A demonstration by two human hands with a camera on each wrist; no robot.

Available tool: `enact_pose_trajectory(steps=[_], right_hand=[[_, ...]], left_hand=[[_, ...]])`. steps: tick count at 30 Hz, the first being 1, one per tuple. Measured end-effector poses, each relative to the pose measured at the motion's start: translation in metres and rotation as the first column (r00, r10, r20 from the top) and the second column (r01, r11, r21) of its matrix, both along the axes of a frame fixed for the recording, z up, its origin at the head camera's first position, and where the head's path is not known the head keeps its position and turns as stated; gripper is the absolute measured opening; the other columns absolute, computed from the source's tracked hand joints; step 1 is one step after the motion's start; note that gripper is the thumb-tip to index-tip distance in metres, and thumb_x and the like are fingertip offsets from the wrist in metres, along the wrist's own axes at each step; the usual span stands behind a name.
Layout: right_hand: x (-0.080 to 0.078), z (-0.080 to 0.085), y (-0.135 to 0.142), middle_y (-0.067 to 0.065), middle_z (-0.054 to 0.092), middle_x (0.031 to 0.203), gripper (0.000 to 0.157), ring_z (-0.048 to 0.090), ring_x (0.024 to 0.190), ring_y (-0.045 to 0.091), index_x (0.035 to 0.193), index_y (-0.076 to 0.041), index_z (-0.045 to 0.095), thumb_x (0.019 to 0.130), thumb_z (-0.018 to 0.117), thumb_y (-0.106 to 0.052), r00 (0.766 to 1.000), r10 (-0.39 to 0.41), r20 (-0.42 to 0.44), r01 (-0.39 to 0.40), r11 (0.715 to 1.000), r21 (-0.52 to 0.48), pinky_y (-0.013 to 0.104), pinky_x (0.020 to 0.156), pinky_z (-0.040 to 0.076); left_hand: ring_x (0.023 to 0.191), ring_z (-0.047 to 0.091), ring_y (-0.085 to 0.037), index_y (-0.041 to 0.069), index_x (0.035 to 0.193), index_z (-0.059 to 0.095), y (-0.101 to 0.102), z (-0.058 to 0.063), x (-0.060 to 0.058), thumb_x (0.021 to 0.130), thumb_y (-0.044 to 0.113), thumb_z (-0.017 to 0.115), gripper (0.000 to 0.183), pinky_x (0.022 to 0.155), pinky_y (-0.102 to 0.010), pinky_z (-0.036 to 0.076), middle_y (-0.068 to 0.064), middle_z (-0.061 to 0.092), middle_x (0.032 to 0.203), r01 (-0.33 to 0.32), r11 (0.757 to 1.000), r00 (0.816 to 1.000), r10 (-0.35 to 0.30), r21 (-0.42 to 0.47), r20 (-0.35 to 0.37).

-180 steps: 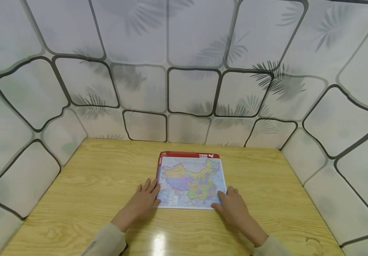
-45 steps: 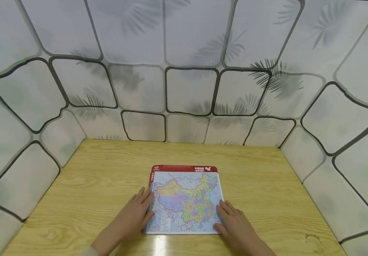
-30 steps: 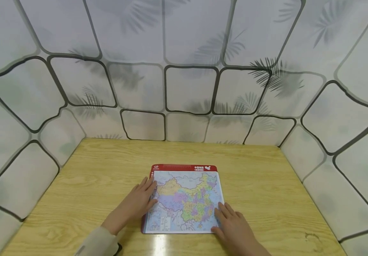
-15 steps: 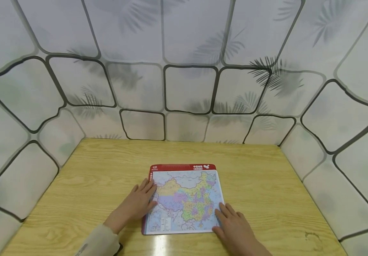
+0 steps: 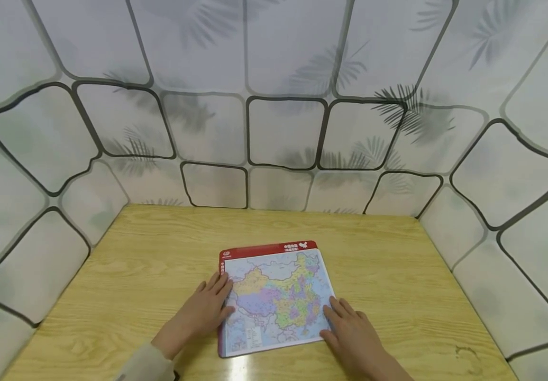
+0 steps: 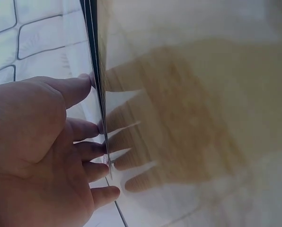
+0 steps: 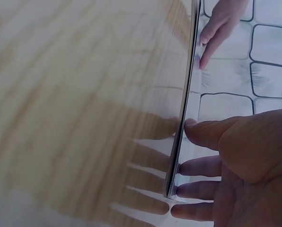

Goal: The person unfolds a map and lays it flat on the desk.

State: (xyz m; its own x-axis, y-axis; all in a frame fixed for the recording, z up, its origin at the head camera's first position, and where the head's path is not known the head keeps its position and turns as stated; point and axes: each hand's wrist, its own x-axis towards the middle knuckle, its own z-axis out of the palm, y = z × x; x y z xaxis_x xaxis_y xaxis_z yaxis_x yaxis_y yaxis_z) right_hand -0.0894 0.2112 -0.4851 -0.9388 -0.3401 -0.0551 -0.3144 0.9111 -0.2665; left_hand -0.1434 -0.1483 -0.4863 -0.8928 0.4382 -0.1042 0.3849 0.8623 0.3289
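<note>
A flat map board (image 5: 274,296) with a red top border and a coloured map of China lies on the table, turned slightly counter-clockwise. My left hand (image 5: 202,307) rests at its left edge, fingertips and thumb over the margin. At the lower right edge, my right hand (image 5: 354,333) touches the board with extended fingers. Seen edge-on in the left wrist view, the board (image 6: 94,56) looks thin and layered, and the left hand (image 6: 41,146) has its fingers spread against it. In the right wrist view the right hand's fingers (image 7: 200,166) meet the board's edge (image 7: 184,109).
The wood-grain table (image 5: 150,243) surrounds the board on all sides. Patterned white panels (image 5: 283,135) with dark outlines stand behind it and at both sides. A bright reflection shows below the board, and a dark mark (image 5: 466,352) lies at the table's front right.
Compared with six seconds ago, the map board lies closer to me. During the last half second it has turned counter-clockwise, its left side coming nearer and its right side going farther. Both hands stayed beside it.
</note>
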Motion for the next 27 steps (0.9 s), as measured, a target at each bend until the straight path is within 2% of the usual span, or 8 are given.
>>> enact_pose_trajectory(steps=[7, 17, 27], right_hand=[[-0.004, 0.002, 0.001, 0.025, 0.052, 0.149, 0.054, 0.049, 0.135, 0.050, 0.137, 0.002, 0.063, 0.098, 0.070, -0.036, 1.000, 0.004, -0.026, -0.004, 1.000, 0.008, 0.069, 0.099, 0.045], [-0.007, 0.001, 0.001, 0.024, 0.051, 0.150, 0.055, 0.048, 0.137, 0.050, 0.137, 0.002, 0.064, 0.098, 0.071, -0.036, 1.000, -0.013, -0.019, 0.013, 1.000, -0.005, 0.069, 0.100, 0.045], [-0.010, 0.000, 0.002, 0.025, 0.052, 0.150, 0.055, 0.047, 0.137, 0.050, 0.137, 0.002, 0.064, 0.098, 0.072, -0.036, 1.000, -0.013, -0.026, 0.012, 1.000, -0.010, 0.069, 0.100, 0.044]], left_hand=[[0.154, 0.020, -0.045, -0.004, 0.153, 0.043, 0.001, 0.001, 0.007, 0.105, 0.037, 0.059, 0.065, 0.119, -0.065, 0.022, -0.024, 0.031, 0.164, -0.021, 1.000, 0.999, 0.021, -0.012, 0.038], [0.152, 0.022, -0.047, -0.007, 0.151, 0.045, 0.002, -0.005, 0.018, 0.104, 0.036, 0.061, 0.066, 0.118, -0.067, 0.025, -0.027, 0.032, 0.162, -0.036, 0.999, 0.999, 0.036, 0.024, -0.001], [0.152, 0.020, -0.049, -0.006, 0.153, 0.043, 0.006, -0.002, 0.024, 0.103, 0.039, 0.062, 0.070, 0.117, -0.068, 0.024, -0.027, 0.031, 0.163, -0.065, 0.998, 0.996, 0.066, -0.017, 0.054]])
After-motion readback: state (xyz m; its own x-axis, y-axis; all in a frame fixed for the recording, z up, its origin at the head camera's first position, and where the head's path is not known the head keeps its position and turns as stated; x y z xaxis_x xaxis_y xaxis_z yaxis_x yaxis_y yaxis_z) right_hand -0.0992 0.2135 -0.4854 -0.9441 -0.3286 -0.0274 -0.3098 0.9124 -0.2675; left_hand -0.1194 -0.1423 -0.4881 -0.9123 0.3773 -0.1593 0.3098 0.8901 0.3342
